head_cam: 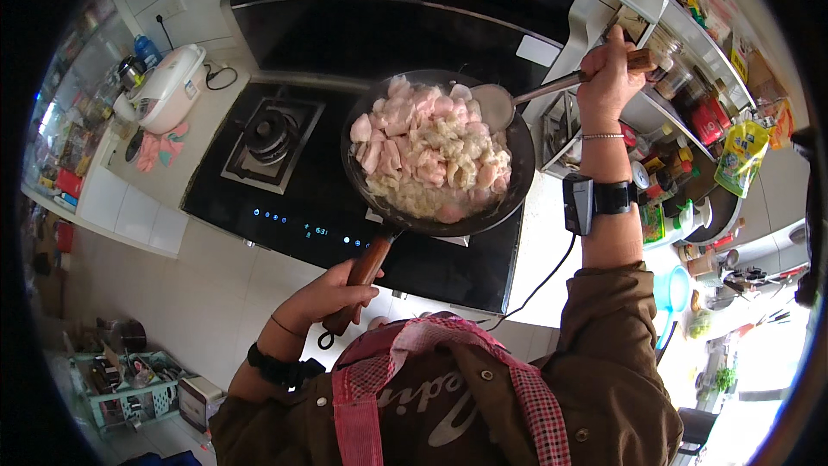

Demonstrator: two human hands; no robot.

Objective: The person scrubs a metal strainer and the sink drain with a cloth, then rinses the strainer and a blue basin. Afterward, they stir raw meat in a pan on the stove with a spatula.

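Observation:
A dark frying pan sits over the right burner, heaped with pale pink meat chunks, some whitish and partly cooked, with cloudy liquid along the near side. My left hand grips the pan's brown wooden handle at the stove's front edge. Up at the right, my right hand is closed around the wooden-ended handle of a metal ladle. The ladle's round bowl rests at the pan's upper right, against the meat.
An unused burner lies left on the black glass cooktop. A white-and-pink appliance and pink gloves are on the left counter. Racks of jars and bottles crowd the right side. A cable hangs from the device on my right wrist.

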